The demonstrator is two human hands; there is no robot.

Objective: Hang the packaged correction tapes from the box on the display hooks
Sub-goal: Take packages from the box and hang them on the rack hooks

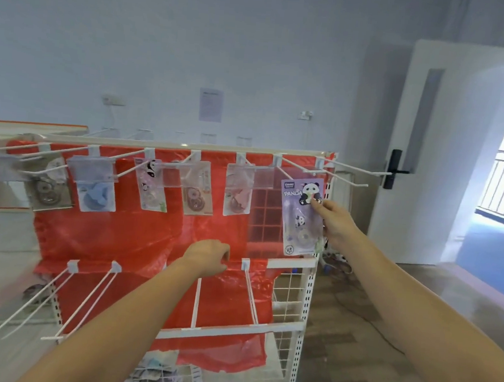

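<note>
My right hand point(334, 220) pinches a purple panda correction tape pack point(300, 217) by its right edge, holding it upright just below the top-row hooks at the rack's right end point(294, 173). My left hand point(207, 258) is curled around the base of a lower-row hook point(196, 298) at the middle of the rack. Several packs point(151, 186) hang on the top-row hooks to the left. More packs lie in a wire basket point(157, 376) at the bottom.
The white rack point(306, 303) is backed with red plastic sheeting point(105, 233). Empty long hooks stick out toward me on the lower row point(85, 301) and at the top right point(352, 168). An open door point(429, 150) is at the right.
</note>
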